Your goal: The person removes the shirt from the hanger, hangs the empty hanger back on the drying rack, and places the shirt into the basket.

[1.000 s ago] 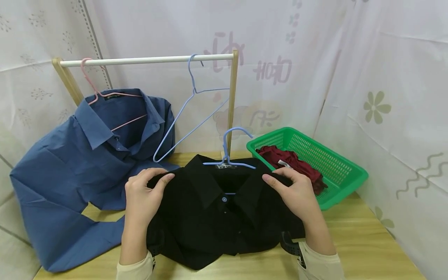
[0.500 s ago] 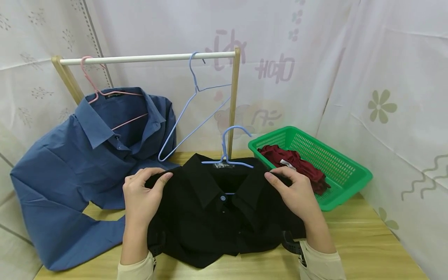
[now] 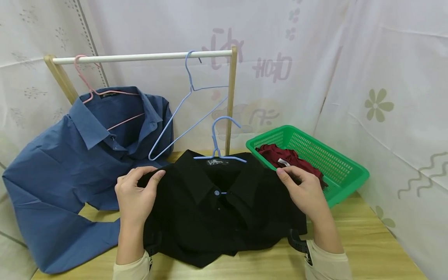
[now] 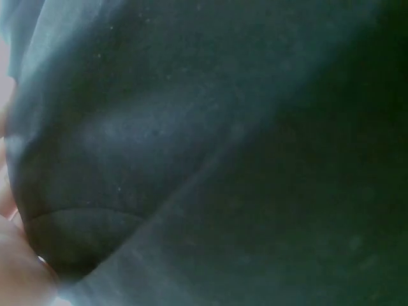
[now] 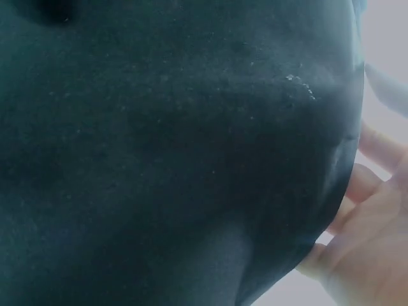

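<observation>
A black collared shirt (image 3: pixel 210 221) spreads across the table in front of me, with a blue hanger (image 3: pixel 215 146) inside its neck and the hook standing up above the collar. At the left shoulder my left hand (image 3: pixel 138 190) pinches the cloth between thumb and fingers. My right hand (image 3: pixel 308 192) pinches the opposite shoulder, its fingers partly behind the fabric. Black cloth (image 4: pixel 191 140) fills most of the left wrist view, with a bit of the hand at its left edge. In the right wrist view the right hand (image 5: pixel 370 236) shows along the shirt's edge.
Behind the shirt stands a rack with a white rail (image 3: pixel 140 57). A blue shirt (image 3: pixel 63 167) on a pink hanger (image 3: pixel 84 76) hangs at left, its sleeve on the table. A bare blue hanger (image 3: pixel 175 112) hangs nearby. A green basket (image 3: pixel 344 181) holds dark red cloth (image 3: pixel 294 157) at right.
The hanger in the black shirt has risen slightly and shifted left with the collar. My right hand has moved a little outward, spreading the shoulders wider. Both hands keep their hold.
</observation>
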A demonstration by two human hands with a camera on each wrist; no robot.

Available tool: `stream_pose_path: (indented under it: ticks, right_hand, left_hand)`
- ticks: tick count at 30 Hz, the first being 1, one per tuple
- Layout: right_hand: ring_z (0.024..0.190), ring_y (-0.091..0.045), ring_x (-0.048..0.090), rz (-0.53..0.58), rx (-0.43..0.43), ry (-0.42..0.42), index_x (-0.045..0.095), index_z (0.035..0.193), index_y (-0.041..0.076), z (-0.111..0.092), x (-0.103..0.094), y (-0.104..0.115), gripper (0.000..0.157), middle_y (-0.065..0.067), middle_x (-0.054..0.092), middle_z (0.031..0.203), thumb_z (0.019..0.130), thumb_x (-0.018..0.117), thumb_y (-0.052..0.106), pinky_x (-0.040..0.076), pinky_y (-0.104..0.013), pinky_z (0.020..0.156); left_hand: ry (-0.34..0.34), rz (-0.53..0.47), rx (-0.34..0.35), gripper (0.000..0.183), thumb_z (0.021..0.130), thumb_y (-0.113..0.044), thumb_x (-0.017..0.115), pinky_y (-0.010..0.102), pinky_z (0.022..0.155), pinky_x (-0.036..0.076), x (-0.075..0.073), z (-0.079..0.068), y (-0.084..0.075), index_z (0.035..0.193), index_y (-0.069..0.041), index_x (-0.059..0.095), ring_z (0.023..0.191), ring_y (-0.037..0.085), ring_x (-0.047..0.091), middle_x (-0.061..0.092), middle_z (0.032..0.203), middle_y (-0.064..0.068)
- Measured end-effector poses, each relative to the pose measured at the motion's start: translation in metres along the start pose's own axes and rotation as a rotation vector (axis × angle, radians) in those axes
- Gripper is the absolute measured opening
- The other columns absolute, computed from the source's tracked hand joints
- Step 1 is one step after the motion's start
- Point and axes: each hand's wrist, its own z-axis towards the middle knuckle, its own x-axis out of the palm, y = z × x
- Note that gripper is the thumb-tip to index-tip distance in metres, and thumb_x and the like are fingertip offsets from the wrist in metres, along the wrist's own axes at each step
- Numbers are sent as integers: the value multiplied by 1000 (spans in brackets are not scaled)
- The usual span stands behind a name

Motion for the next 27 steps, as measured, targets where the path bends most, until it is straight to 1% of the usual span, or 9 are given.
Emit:
stream_pose_path:
  ticks: [6, 9, 12, 15, 20, 25, 27]
  right_hand:
    - [86, -11, 52, -1, -31, 9, 70, 101, 19, -2, -3, 2, 24, 0, 67, 96, 99, 57, 39, 45, -23, 74]
    - [87, -11, 51, -8, -27, 21, 70, 100, 18, -4, -3, 0, 25, -2, 66, 96, 99, 56, 39, 44, -24, 74]
    - [86, -10, 51, -7, -31, 13, 70, 99, 18, -6, -4, -1, 24, -2, 66, 95, 99, 56, 38, 45, -23, 74]
    - [83, -10, 51, 14, -52, -5, 70, 96, 16, -5, -2, -2, 21, -1, 66, 93, 99, 58, 34, 44, -21, 71]
    - [77, -10, 48, 38, -71, -14, 70, 93, 17, -5, 0, -1, 19, -1, 60, 85, 99, 59, 31, 41, -22, 67]
    - [79, -8, 50, 48, -66, 11, 71, 98, 17, -5, 4, -3, 19, -1, 64, 89, 99, 58, 30, 43, -21, 70]
    - [82, -6, 51, 48, -70, 15, 71, 100, 17, -4, 5, -5, 19, -1, 67, 95, 99, 58, 29, 44, -20, 72]
  left_hand:
    - [13, -5, -9, 14, 79, -14, 82, 25, 77, 31, 4, 1, -4, 88, -6, 76, 76, 19, 61, 74, 83, 11]
    - [21, -4, -8, 14, 80, -14, 82, 25, 77, 31, 5, -1, -5, 89, -6, 76, 76, 20, 62, 74, 84, 11]
    - [25, -7, 7, 14, 79, -14, 82, 25, 76, 31, 7, -1, -5, 89, -6, 76, 75, 19, 62, 74, 83, 11]
    - [13, -8, 29, 13, 79, -14, 83, 26, 75, 30, 7, -2, -4, 88, -6, 76, 72, 18, 61, 74, 81, 10]
    - [-3, -3, 44, 13, 78, -14, 83, 26, 75, 30, 8, -3, -3, 86, -6, 76, 69, 17, 60, 73, 79, 9]
    - [-1, 2, 41, 12, 79, -13, 83, 27, 77, 30, 7, -2, -1, 86, -6, 76, 71, 16, 60, 73, 79, 9]
    - [0, 1, 42, 12, 79, -13, 82, 27, 77, 30, 7, -1, -1, 86, -7, 76, 71, 16, 60, 73, 78, 9]
